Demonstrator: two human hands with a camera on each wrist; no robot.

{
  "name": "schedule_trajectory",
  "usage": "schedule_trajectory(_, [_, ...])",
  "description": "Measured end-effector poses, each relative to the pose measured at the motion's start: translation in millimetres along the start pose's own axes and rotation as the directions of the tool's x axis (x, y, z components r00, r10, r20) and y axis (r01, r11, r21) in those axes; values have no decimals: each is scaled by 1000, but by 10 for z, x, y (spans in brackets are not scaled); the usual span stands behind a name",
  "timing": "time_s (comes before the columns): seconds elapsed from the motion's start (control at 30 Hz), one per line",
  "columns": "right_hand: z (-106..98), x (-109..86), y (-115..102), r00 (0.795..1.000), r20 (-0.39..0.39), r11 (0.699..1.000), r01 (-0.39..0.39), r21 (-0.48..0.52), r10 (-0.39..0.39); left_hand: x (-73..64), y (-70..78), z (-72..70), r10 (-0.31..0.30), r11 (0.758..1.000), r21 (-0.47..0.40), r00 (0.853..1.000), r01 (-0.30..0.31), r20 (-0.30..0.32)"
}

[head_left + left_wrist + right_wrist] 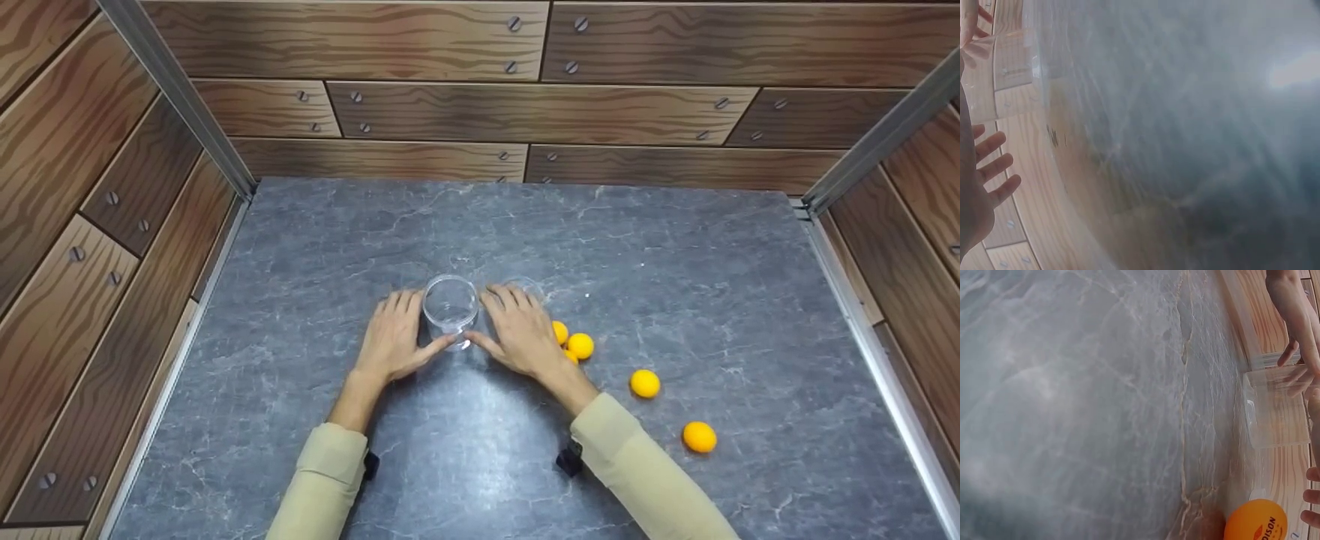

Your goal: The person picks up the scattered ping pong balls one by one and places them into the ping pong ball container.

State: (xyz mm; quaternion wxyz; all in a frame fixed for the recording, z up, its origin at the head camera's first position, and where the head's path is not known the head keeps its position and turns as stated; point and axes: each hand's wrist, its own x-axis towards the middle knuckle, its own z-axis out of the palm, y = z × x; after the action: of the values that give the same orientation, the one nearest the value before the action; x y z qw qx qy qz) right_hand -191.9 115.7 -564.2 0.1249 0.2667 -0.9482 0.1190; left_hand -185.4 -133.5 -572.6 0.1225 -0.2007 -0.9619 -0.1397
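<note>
A clear plastic jar [450, 300] stands upright on the grey table between both hands. On its left side is my left hand [394, 337], fingers extended forward and thumb tip at the jar's near side. My right hand [519, 328] flanks the other side, its thumb tip at the near side too. The left wrist view shows the left hand's fingers [996, 166] spread, apart from the jar [1013, 79]. Beside the right hand lie orange table tennis balls [580, 346], partly hidden by that hand; one printed ball [1256, 521] shows large in the right wrist view.
A clear round item [531, 286] lies just beyond the right fingertips. Two more orange balls [645, 383] rest apart, near the right sleeve. Wood-patterned panels [540, 112] border the table at the back and sides, with metal rails [862, 315] along the sides.
</note>
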Motion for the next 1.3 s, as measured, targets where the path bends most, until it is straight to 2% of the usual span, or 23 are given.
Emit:
schedule_trajectory(0.4, [-26, -123, -67, 999, -22, 999, 22, -44, -23, -130, 62, -5, 14, 1000, 13, 1000, -14, -23])
schedule_trajectory(0.7, [-68, -220, -107, 1000, -4, 997, 23, -77, -23, -206, 117, -6, 30, 999, 31, 999, -29, -34])
schedule_trajectory(1.3, [-141, -495, -139, 999, -27, 991, 43, -126, -46, -378, 328, -58, 54, 995, 90, 999, -53, -6])
